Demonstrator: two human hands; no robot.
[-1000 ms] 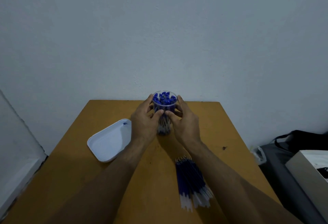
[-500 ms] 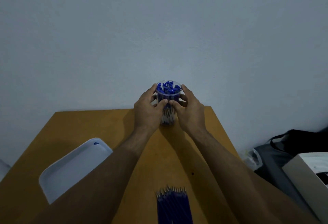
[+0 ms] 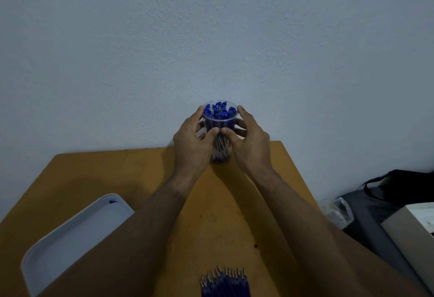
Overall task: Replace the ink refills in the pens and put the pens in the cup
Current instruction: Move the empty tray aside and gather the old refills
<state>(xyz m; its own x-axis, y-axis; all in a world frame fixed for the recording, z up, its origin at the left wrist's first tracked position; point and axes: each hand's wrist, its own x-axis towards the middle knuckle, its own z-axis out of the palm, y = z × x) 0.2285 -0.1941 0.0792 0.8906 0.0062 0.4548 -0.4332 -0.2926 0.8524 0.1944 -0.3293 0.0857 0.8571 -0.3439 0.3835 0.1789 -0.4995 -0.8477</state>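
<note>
Both hands, left hand (image 3: 191,144) and right hand (image 3: 250,142), curl their fingers (image 3: 212,132) around the upright cup (image 3: 220,132) of pens (image 3: 219,111) standing between them, equally near.

You have one view only, from the camera on your head, facing forward and slightly down. The wall (image 3: 211,38) fills the upper half of the frame; the worktop (image 3: 98,172) spreads across the lower half. Your forearms reach up from the bottom edge, close to the lens, toward frame centre.
</note>
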